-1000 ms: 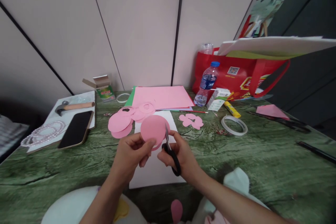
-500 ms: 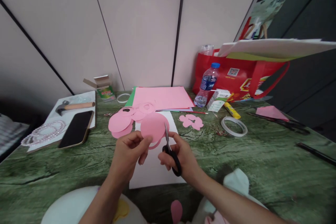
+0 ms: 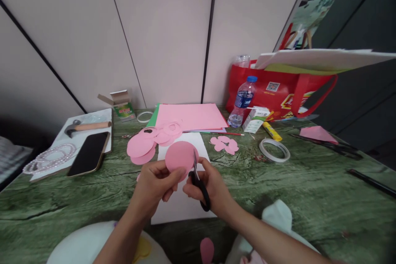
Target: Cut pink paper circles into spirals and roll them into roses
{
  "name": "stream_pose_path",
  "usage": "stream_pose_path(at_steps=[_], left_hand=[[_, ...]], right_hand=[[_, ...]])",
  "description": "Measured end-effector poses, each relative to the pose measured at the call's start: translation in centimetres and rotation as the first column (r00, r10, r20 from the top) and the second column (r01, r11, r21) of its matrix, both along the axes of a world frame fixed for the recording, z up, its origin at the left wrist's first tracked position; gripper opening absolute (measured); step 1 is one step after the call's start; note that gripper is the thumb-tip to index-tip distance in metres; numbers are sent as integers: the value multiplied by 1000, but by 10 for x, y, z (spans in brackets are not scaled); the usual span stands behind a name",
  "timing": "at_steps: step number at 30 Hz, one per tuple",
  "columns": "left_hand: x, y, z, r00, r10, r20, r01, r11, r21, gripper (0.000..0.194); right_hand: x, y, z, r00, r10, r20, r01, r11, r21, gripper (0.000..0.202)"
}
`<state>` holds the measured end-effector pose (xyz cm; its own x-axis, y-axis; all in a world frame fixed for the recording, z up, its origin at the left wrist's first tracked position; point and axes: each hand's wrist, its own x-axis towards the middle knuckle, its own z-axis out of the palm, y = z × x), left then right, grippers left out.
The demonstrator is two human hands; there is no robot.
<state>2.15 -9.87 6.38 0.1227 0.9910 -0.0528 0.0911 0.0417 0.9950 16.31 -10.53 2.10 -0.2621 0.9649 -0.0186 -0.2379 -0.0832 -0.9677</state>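
Note:
A round piece of pink paper (image 3: 178,156) is pinched at its lower edge by my left hand (image 3: 159,182), thumb on top. My right hand (image 3: 210,185) holds black-handled scissors (image 3: 201,192), fingers in the loops, with the blades across the right side of the circle. Beneath both hands lies a white sheet (image 3: 182,204). Left of it are several cut pink circles (image 3: 140,146), some with holes. A pink flower-shaped cutout (image 3: 225,144) rests to the right of the sheet.
Pink sheets (image 3: 190,115) are stacked at the back. On the left are a hammer (image 3: 89,126), phone (image 3: 88,154) and bead strands (image 3: 51,157). At right stand a water bottle (image 3: 242,101), red bag (image 3: 266,86) and small carton (image 3: 256,119), near a tape roll (image 3: 274,149) and glue stick (image 3: 272,131).
Both hands, the pink circle and the scissors have moved slightly down. The circle is tilted more, and the paper loop seen hanging below it is now mostly out of sight.

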Motion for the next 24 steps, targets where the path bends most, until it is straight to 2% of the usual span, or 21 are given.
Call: stream_pose_path(at_steps=[4,13,24], left_hand=[[-1,0,0,1000,-7,-27,7,1000,-7,27],[1,-1,3,999,27,-26,-27,1000,12,29],[0,0,4,997,78,1,-78,996,46,30]], right_hand=[[3,2,0,1000,-1,-16,1,999,50,59],[2,3,0,999,-12,-44,12,1000,11,57],[2,2,1,993,-66,95,66,998,8,53]])
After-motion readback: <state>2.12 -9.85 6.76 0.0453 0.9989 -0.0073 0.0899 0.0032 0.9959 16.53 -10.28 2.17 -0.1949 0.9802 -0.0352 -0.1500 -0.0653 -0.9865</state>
